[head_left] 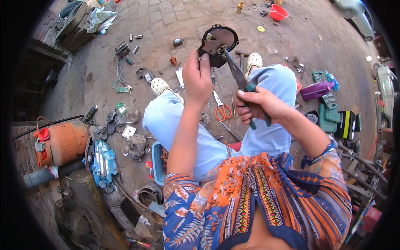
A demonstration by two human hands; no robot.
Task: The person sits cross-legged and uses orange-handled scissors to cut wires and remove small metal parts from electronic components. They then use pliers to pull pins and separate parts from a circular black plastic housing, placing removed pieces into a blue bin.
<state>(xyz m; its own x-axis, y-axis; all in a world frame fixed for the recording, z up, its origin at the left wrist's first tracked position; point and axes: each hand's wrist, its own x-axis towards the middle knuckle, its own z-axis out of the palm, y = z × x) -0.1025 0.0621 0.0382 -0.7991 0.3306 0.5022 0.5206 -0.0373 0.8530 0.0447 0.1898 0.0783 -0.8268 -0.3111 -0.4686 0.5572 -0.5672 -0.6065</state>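
Observation:
Held up in my left hand [198, 79] is a dark, round-bodied housing [223, 36] with small lugs along its rim. My fingers and thumb grip its lower left edge. My right hand [261, 104] is closed round the green handles of long-nose pliers [236, 71]. The jaws reach into the housing and touch a small brass-coloured part near its middle; whether they pinch it is too small to tell. On the ground below lie orange-handled scissors [223, 111], and a hammer [242, 57] is partly hidden behind the pliers.
At the left, an orange gas cylinder [68, 141] lies beside a blue plastic-wrapped object [103, 162]. Circuit boards with wires [121, 75] and metal parts are scattered over the brick ground. Green tool cases [328, 114] and a purple object [316, 90] sit at the right. A red bowl [278, 13] stands far off.

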